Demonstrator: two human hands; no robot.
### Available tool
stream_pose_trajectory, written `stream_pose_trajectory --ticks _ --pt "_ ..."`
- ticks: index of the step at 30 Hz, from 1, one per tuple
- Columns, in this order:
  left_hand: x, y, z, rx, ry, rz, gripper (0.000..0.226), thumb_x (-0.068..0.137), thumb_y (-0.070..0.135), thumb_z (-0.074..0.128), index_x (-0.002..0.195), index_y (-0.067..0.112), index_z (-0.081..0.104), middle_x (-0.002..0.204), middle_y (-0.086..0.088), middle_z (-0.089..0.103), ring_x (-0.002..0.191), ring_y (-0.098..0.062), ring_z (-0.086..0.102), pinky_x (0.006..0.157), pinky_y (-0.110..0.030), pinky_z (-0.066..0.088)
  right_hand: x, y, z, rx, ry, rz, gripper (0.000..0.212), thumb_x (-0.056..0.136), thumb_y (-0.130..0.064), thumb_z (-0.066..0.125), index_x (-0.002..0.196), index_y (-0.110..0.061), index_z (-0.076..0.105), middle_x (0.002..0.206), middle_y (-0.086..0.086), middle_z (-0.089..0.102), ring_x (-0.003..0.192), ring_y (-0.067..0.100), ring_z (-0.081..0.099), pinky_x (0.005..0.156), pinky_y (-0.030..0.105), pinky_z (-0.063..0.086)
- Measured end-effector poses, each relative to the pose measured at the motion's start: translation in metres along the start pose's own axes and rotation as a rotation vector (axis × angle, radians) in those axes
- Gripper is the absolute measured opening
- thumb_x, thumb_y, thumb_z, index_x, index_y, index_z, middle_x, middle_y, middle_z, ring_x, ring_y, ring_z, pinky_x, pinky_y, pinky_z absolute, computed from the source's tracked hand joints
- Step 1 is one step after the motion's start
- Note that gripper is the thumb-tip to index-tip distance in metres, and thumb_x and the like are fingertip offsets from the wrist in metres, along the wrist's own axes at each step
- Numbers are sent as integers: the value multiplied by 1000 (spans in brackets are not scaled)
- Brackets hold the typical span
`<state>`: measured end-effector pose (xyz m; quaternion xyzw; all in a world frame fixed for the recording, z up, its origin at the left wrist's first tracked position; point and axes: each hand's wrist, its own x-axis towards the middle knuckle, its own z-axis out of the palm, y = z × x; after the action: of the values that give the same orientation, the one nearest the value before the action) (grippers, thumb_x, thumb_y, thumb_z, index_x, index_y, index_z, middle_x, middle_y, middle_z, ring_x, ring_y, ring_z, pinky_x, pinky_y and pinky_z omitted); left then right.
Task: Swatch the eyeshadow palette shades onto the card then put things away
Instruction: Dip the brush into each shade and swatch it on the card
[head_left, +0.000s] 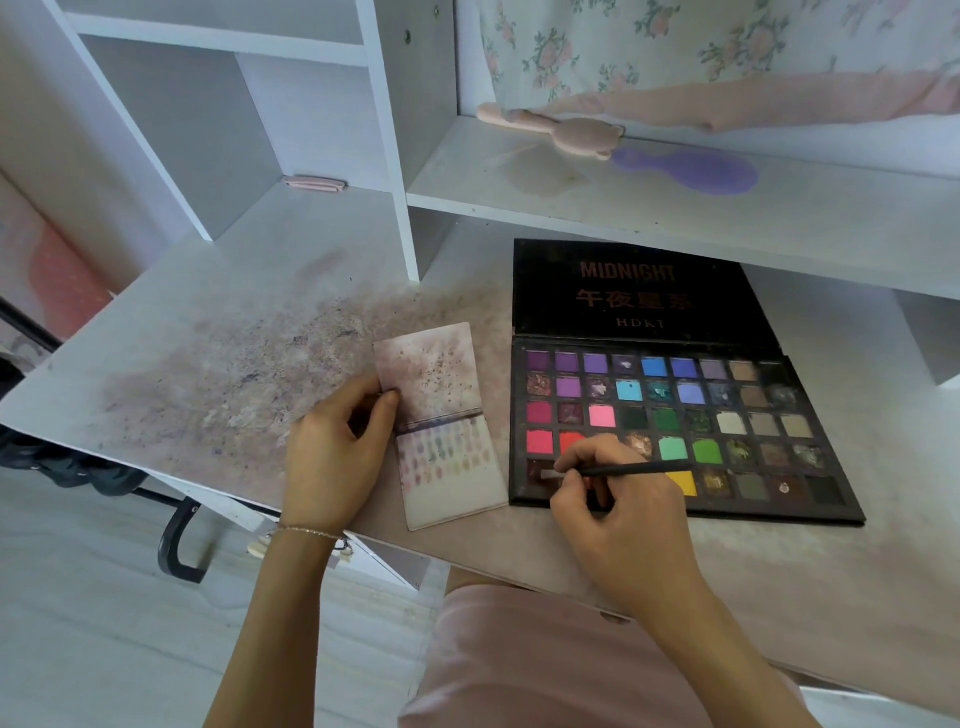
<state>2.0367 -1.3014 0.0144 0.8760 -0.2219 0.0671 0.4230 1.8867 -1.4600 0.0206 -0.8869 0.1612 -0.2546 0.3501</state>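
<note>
White desk, smudged with powder stains, shelves behind it. I see both hands working near its front edge.

Right hand: fingers curled round a thin black brush, held like a pen. Brush lies nearly flat, tip pointing left into a pan at the bottom-left corner of the palette. Hand covers some pans in the lower 2 rows.

Left hand: thumb and fingers pinch the left edge of the card, close to its fold. Thin bracelet on the wrist.

Card: folded, lying open on the desk just left of the palette, not touching it as far as I can tell. Upper leaf stained and speckled. Lower leaf carries rows of small pale swatches; its bottom part is bare.

Palette: open, black, flat on the desk to the right, lid tilted back under the shelf. Lid reads MIDNIGHT and HDKT. Pans run purple and blue at top, pinks, reds, greens and 1 yellow lower down, neutrals at right.

Shelf above holds a pink brush and a purple brush, side by side. Floral cloth hangs behind them.
</note>
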Motion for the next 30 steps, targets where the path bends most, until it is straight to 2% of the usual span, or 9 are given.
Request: stream_pose_trajectory --ticks 5,9,13,16,18,22,26,28,30 --pt "-1 1 0 -17 4 3 12 88 10 58 95 11 68 75 3 63 68 -18 59 64 -29 45 0 0 0 24 10 -8 9 73 -19 51 73 -27 55 64 -26 48 70 -13 51 54 2 36" --pt "-1 0 0 -6 5 14 11 88 11 58 92 11 68 72 3 62 66 -17 58 62 -27 43 0 0 -1 -2 9 24 21 72 -20 51 69 -40 45 61 -24 50 67 -7 53 53 6 36" --pt "-1 0 0 -2 21 6 10 87 11 59 91 12 68 71 3 63 66 -18 58 62 -27 42 -1 -2 -2 120 40 19 27 74 -17 52 71 -43 44 60 -19 51 65 -7 53 51 2 35" --pt "-1 0 1 -6 25 10 10 87 11 59 91 11 69 73 3 64 67 -19 60 63 -28 45 -1 -8 3 258 12 22 21 77 -19 52 77 -40 48 73 -16 57 59 3 51 50 8 36" --pt "0 0 1 1 27 17 10 87 11 59 90 11 69 72 4 62 67 -19 59 62 -26 43 -2 -15 10 333 -16 32 22 77 -16 55 78 -38 51 72 -13 58 58 6 50 51 9 36" --pt "0 0 1 -7 38 14 10 87 11 60 91 13 69 72 8 61 67 -15 58 59 -19 40 -2 -32 24 443 -151 17 23 78 -12 56 80 -35 54 75 -11 60 70 8 57 61 13 46" --pt "-1 1 0 -11 44 2 13 86 12 60 96 15 69 73 6 63 67 -14 58 58 -9 38 1 -42 33 444 -230 0 21 80 -14 53 80 -35 53 76 -11 61 73 8 58 64 16 48" --pt "-1 1 0 -10 40 -5 13 87 14 60 96 15 69 75 2 67 69 -16 60 60 -19 41 2 -43 36 429 -252 14 20 80 -16 52 79 -36 52 74 -13 61 72 9 58 62 19 49" --pt "-1 1 1 -11 44 -8 12 87 14 60 96 14 69 76 -1 68 70 -19 61 63 -25 43 2 -43 37 420 -268 16 19 80 -15 53 78 -34 52 72 -14 60 71 7 58 61 15 47"
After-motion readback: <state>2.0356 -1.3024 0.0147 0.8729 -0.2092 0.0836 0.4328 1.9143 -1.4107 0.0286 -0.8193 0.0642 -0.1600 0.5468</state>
